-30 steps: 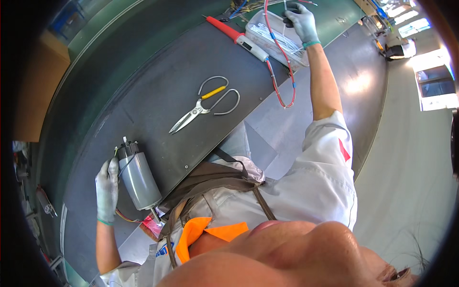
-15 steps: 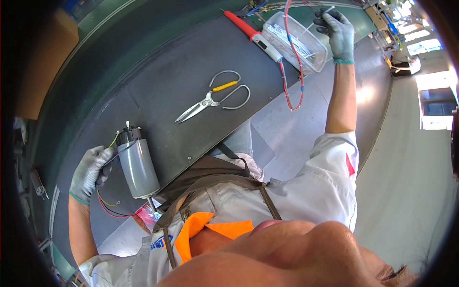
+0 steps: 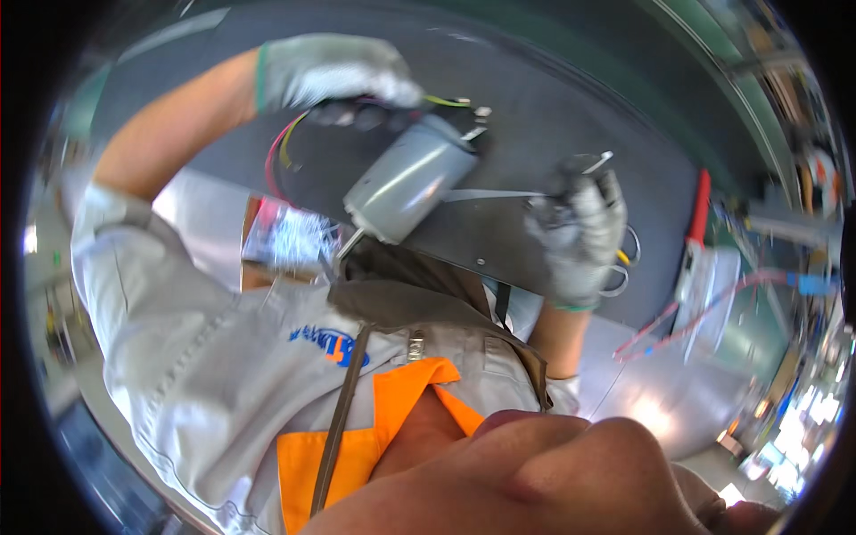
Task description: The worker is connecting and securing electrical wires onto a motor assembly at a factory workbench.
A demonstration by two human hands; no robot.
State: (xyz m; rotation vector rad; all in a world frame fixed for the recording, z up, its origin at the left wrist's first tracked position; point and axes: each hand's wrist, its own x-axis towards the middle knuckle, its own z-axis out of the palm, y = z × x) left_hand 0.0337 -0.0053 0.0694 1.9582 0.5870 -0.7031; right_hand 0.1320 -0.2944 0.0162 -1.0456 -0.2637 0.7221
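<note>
A grey cylindrical electric motor (image 3: 412, 178) lies tilted at the bench's near edge, its shaft pointing toward me. My left hand (image 3: 343, 76), in a grey glove, is closed on the motor's wires beside its terminal end. Red and yellow-green wire ends (image 3: 283, 152) trail out to the left of that hand. My right hand (image 3: 584, 223), also gloved, is closed on a white cable tie (image 3: 492, 193). The tie's strap reaches left to the motor's side, and its head sticks out above the fingers. Motion blurs the right fingers.
Scissors with a yellow-wrapped handle (image 3: 623, 257) lie partly hidden behind my right hand. Farther right are a red and grey pen-shaped tool (image 3: 700, 209) with a cable and a clear plastic bin (image 3: 718, 299). A shiny plastic bag (image 3: 294, 236) sits at the near left edge.
My right hand has come from beside the bin to the motor, bringing the cable tie. The motor is now tilted more to the right, with my left hand above it. The view has turned.
</note>
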